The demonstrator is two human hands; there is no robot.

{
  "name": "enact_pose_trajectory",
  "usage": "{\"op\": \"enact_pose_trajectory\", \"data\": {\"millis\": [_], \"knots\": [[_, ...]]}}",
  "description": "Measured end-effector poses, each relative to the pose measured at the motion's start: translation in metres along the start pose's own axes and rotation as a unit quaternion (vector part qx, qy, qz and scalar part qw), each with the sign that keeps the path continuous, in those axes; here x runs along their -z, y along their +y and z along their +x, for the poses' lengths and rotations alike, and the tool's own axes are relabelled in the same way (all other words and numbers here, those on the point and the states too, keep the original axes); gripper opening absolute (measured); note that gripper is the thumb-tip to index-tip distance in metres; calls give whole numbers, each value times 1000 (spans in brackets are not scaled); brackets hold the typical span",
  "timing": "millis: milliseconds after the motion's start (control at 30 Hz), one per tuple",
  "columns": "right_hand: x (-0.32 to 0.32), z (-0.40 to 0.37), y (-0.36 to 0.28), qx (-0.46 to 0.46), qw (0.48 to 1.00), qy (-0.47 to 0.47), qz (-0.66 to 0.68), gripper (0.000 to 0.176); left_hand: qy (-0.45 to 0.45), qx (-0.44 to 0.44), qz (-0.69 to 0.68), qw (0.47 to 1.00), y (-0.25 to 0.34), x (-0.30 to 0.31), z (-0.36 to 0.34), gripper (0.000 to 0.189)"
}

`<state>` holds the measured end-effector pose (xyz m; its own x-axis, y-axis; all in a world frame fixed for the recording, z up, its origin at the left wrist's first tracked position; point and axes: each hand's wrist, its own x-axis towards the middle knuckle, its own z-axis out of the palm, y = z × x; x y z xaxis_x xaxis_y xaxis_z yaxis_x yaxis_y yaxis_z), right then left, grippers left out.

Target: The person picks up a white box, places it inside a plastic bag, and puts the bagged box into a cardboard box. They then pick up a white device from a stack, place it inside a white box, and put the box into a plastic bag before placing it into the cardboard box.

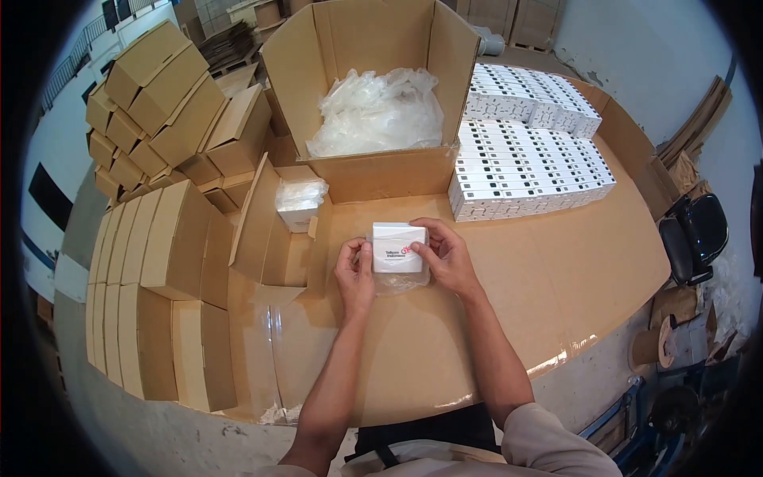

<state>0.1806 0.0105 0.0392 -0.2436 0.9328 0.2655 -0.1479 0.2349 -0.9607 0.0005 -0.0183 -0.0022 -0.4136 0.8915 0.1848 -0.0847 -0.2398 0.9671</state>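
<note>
A small white box [397, 248] with a printed logo is held between both hands over the cardboard-covered table [524, 294]. Clear plastic film [397, 284] shows around its lower edge and sides. My left hand [355, 270] grips its left side, thumb upward along the edge. My right hand [445, 256] holds the right side, with thumb on the front and index finger at the top corner. Left of the hands lies an open brown carton [274, 258], with a plastic-wrapped white box [300, 207] standing at its far end.
A large open carton [369, 171] of clear plastic bags [377, 111] stands behind the hands. Stacked white boxes [528, 171] fill the back right. Brown cartons [159, 246] are stacked at the left, more behind them. A black chair [691, 238] stands at the far right.
</note>
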Motion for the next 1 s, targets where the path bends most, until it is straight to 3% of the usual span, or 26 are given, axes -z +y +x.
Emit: {"op": "enact_pose_trajectory", "data": {"millis": [233, 433, 533, 633, 833, 933, 1000], "knots": [[6, -1, 5, -8, 1000, -4, -4, 23, 11, 31, -18, 999, 3, 1, 2, 12], [14, -2, 0, -6, 997, -18, -77, 11, 2, 47, -113, 992, 0, 1, 1, 11], [12, -4, -8, 4, 997, 16, -82, 10, -1, 56, -114, 992, -3, 3, 2, 15], [10, -6, -14, -11, 1000, 26, -3, 10, -29, 79, -178, 980, 11, -2, -3, 16], [1, -3, -21, -40, 993, 55, 100, 38, -47, 96, -290, 951, 1, -1, -2, 19], [-2, -6, -40, -32, 998, -5, 59, 52, -62, 101, -298, 947, 0, 3, 0, 19], [4, -7, -26, -51, 998, -38, -18, 52, -58, 97, -304, 946, -7, 5, 2, 20]]}}
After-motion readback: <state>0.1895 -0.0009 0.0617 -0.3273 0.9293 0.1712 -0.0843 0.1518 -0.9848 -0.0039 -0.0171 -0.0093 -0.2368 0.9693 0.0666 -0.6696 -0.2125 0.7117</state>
